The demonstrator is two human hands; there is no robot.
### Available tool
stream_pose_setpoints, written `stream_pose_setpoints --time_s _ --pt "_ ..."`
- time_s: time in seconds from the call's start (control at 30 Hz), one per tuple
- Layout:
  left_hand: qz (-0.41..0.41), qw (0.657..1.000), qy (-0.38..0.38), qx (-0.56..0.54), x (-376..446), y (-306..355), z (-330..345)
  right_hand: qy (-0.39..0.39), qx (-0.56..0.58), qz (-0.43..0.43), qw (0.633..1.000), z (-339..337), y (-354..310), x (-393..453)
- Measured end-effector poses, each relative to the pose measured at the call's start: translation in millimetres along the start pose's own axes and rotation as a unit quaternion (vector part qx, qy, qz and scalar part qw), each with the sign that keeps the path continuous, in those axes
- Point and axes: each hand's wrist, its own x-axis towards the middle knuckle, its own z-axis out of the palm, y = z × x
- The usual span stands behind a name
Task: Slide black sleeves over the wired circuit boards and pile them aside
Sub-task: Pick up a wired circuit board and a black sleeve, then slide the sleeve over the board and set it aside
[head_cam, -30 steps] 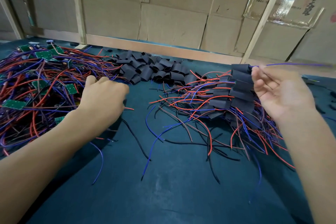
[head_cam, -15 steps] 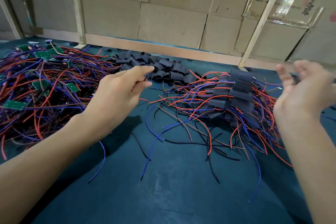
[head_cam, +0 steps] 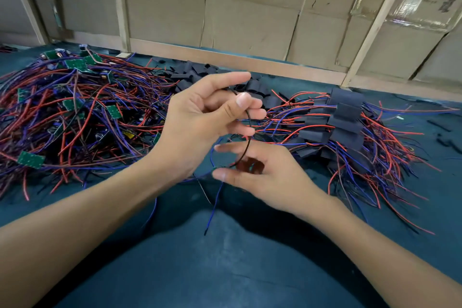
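My left hand (head_cam: 200, 120) is raised over the middle of the table and pinches a thin black wire (head_cam: 248, 120) between thumb and fingers. The wire curves down to my right hand (head_cam: 270, 177), which is motion-blurred just below. A dark blurred thing (head_cam: 250, 165) sits between that hand's thumb and fingers, and its grip is unclear. A blue wire (head_cam: 217, 200) hangs under both hands. Bare wired green boards (head_cam: 75, 117) lie heaped at the left. Loose black sleeves (head_cam: 192, 75) lie at the back, partly hidden by my left hand. Sleeved boards (head_cam: 346, 117) are piled at the right.
The table has a dark teal cover (head_cam: 225, 262). A wooden rail (head_cam: 225, 56) and a cardboard wall (head_cam: 250, 20) close off the far side. Small black scraps (head_cam: 440, 127) lie at the far right. Red and blue wire ends (head_cam: 390, 195) fan out from the sleeved pile.
My left hand lifted from the loose sleeves toward the middle, trailing wires. My right hand swung in from the far right and now sits just under the left.
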Motion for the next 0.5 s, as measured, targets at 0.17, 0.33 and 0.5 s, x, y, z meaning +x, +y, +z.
stream_pose_setpoints --time_s 0.17,0.33,0.5 --pt "0.009 0.963 -0.077 0.259 5 -3 -19 0.079 0.156 0.021 0.984 -4 2 7" --pt "-0.065 0.858 -0.126 0.494 5 -8 -37 0.211 0.262 0.020 0.942 -28 1 14" --pt "-0.036 0.880 -0.094 0.465 5 -16 -37 0.240 0.382 0.001 0.893 -38 -3 16"
